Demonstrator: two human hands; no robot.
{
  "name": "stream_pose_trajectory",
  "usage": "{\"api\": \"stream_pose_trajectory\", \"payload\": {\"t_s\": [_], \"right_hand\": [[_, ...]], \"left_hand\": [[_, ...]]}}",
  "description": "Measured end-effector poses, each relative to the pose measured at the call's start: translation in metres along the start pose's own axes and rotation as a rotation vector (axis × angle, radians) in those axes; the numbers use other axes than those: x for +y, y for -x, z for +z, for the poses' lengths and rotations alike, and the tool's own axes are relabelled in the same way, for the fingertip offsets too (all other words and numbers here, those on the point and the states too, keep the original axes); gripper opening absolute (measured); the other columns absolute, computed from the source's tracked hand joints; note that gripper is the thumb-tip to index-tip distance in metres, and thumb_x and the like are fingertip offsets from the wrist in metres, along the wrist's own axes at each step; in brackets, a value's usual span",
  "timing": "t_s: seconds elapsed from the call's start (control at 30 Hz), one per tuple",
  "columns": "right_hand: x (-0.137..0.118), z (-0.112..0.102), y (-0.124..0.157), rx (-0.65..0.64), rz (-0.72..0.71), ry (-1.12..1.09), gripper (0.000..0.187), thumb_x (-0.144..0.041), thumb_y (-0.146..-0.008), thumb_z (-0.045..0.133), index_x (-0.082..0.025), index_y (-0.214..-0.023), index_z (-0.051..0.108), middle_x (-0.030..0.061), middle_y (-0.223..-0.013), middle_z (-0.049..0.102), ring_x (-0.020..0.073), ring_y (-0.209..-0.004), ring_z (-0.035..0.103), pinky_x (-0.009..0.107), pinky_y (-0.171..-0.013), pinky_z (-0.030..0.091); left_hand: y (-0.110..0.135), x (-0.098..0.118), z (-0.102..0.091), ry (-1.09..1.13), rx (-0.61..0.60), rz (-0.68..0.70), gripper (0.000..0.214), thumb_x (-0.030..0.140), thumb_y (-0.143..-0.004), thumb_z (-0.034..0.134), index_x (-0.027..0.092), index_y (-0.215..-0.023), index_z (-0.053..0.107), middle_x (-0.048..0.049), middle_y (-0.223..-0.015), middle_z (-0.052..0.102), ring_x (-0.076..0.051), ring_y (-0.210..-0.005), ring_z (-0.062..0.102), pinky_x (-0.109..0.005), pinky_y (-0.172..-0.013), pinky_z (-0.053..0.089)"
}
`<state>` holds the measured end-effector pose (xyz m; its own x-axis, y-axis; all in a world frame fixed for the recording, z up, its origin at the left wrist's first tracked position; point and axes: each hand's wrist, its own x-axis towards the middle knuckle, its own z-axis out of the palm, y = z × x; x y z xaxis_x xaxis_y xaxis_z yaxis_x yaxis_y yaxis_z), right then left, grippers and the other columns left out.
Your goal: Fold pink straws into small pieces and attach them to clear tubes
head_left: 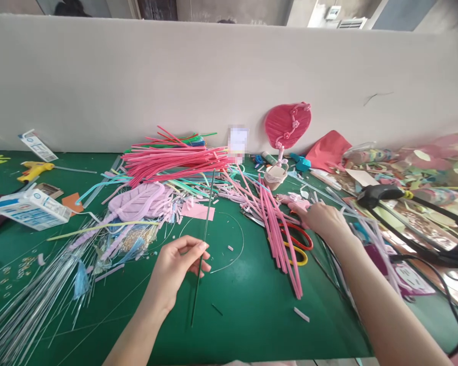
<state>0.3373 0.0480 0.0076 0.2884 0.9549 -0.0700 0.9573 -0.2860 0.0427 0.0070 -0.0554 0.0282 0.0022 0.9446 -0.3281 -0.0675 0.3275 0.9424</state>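
Note:
My left hand [181,262] pinches a thin dark green wire stem [208,208], held slanting upright over the green table. My right hand [324,223] reaches down among the things to the right, beside a small pale pink piece [294,200]. Its fingertips are mostly hidden, so any grip is unclear. Close to it lie scissors with red handles [304,237], a yellow handle loop [301,262] and a bundle of pink pipe cleaners [277,234]. A short scrap of dark green wire [217,309] rests near my left hand.
A heap of pink and red pipe cleaners [175,160] lies at the back. A red fan-shaped piece [286,124] stands in a small pot [275,177]. Leftward are a yellow glue gun [34,170], a carton [32,208] and silver wires [30,300]. A black-framed tool [416,218] stands right.

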Motion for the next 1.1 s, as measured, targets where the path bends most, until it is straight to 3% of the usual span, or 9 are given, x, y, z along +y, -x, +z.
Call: {"api": "stream_pose_trajectory", "payload": {"t_s": [0.2, 0.33, 0.57, 0.67, 0.73, 0.83, 0.97, 1.1], "right_hand": [[-0.006, 0.024, -0.019, 0.026, -0.005, -0.014, 0.051, -0.051, -0.087, 0.045, -0.008, -0.094, 0.071, 0.0227, -0.09, 0.071, 0.0327, -0.087, 0.068, 0.037, -0.071, 0.047], [0.0, 0.027, -0.02, 0.089, 0.061, -0.05, 0.049, -0.046, -0.084, 0.045, -0.006, -0.099, 0.069, 0.0239, -0.092, 0.07, 0.0339, -0.086, 0.067, 0.038, -0.067, 0.046], [0.005, -0.01, 0.01, 0.268, 0.369, -0.28, 0.064, -0.047, -0.083, 0.044, 0.004, -0.121, 0.048, 0.0337, -0.099, 0.064, 0.0433, -0.093, 0.064, 0.045, -0.071, 0.044], [0.001, -0.028, 0.029, 0.452, 0.43, -0.332, 0.071, -0.055, -0.086, 0.039, 0.004, -0.125, 0.041, 0.0373, -0.107, 0.06, 0.0441, -0.098, 0.062, 0.046, -0.071, 0.042], [-0.005, -0.036, 0.038, 0.543, 0.448, -0.373, 0.069, -0.057, -0.083, 0.047, -0.001, -0.122, 0.043, 0.0336, -0.104, 0.062, 0.0422, -0.094, 0.063, 0.044, -0.07, 0.041], [-0.02, -0.038, 0.05, 0.52, 0.371, -0.456, 0.054, -0.054, -0.079, 0.053, -0.011, -0.111, 0.05, 0.0233, -0.091, 0.066, 0.038, -0.086, 0.063, 0.041, -0.069, 0.042], [-0.047, -0.027, 0.066, 0.559, 0.22, -0.465, 0.038, -0.049, -0.077, 0.053, -0.016, -0.097, 0.053, 0.0126, -0.074, 0.063, 0.0309, -0.07, 0.06, 0.037, -0.064, 0.042], [-0.073, -0.015, 0.084, 0.478, 0.116, -0.603, 0.024, -0.044, -0.072, 0.057, -0.025, -0.066, 0.045, 0.0025, -0.053, 0.051, 0.0203, -0.052, 0.051, 0.032, -0.057, 0.04]], "left_hand": [[-0.008, 0.007, 0.001, -0.059, 0.021, 0.05, 0.03, 0.043, -0.074, 0.071, 0.014, -0.08, 0.065, -0.0027, -0.073, 0.066, -0.014, -0.052, 0.064, -0.022, -0.047, 0.044], [-0.011, 0.01, 0.003, -0.109, 0.053, 0.113, 0.028, 0.043, -0.076, 0.069, 0.015, -0.077, 0.065, -0.0025, -0.071, 0.067, -0.013, -0.051, 0.063, -0.021, -0.047, 0.043], [-0.016, 0.003, 0.003, -0.123, 0.057, 0.153, 0.026, 0.042, -0.077, 0.069, 0.016, -0.078, 0.066, -0.0014, -0.069, 0.067, -0.012, -0.051, 0.063, -0.021, -0.047, 0.043], [-0.017, 0.001, 0.004, -0.119, 0.059, 0.157, 0.026, 0.041, -0.077, 0.069, 0.016, -0.078, 0.066, -0.0016, -0.068, 0.067, -0.013, -0.05, 0.062, -0.022, -0.047, 0.043], [-0.017, -0.001, 0.005, -0.105, 0.059, 0.159, 0.026, 0.041, -0.077, 0.069, 0.015, -0.078, 0.065, -0.0017, -0.068, 0.066, -0.013, -0.05, 0.062, -0.022, -0.047, 0.043], [-0.017, -0.003, 0.007, -0.081, 0.063, 0.173, 0.025, 0.041, -0.078, 0.069, 0.016, -0.079, 0.065, -0.0017, -0.069, 0.067, -0.012, -0.051, 0.061, -0.022, -0.048, 0.044], [-0.017, -0.005, 0.009, -0.067, 0.065, 0.183, 0.024, 0.039, -0.078, 0.07, 0.016, -0.08, 0.066, -0.0012, -0.069, 0.066, -0.012, -0.051, 0.061, -0.022, -0.048, 0.045], [-0.018, -0.006, 0.008, -0.044, 0.072, 0.191, 0.024, 0.039, -0.078, 0.07, 0.016, -0.079, 0.066, -0.0007, -0.068, 0.066, -0.012, -0.05, 0.061, -0.021, -0.047, 0.045]]}}
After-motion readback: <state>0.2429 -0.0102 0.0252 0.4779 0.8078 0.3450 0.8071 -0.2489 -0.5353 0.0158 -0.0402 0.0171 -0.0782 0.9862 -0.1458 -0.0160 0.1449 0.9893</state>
